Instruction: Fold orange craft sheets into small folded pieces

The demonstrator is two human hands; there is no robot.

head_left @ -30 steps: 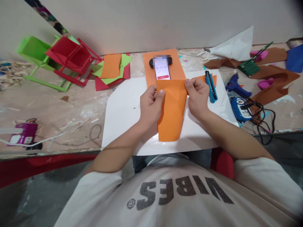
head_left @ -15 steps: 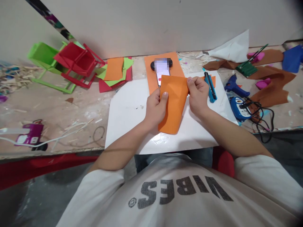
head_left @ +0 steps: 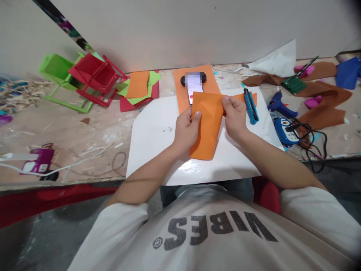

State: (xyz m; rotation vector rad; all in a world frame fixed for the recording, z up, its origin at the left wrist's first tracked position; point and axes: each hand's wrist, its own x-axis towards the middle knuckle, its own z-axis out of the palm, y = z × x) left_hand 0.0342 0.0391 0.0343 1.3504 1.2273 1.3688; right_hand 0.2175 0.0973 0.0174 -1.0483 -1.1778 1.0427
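An orange felt sheet [head_left: 207, 130], wider at its top than its bottom, is held up between both hands above a white board [head_left: 155, 131]. My left hand [head_left: 187, 128] is closed on its left edge, thumb lying on the front face. At its upper right corner, my right hand [head_left: 235, 114] pinches the felt between thumb and fingers. Behind the sheet's top a phone [head_left: 194, 84] leans on a black stand, on a larger orange sheet [head_left: 179, 81]. A blue utility knife [head_left: 251, 106] lies just right of my right hand, over a small orange scrap.
To the left stand a green miniature chair [head_left: 58, 71] and a red one [head_left: 96, 73], beside stacked felt pieces [head_left: 138, 84]. On the right are a blue glue gun [head_left: 279, 104], a blue device with black cable [head_left: 286, 131] and brown felt [head_left: 327, 98]. A purple power strip [head_left: 38, 162] sits at front left.
The view has shifted slightly, so the table things appear a little lower and further right. Both hands keep the same hold on the orange felt sheet.
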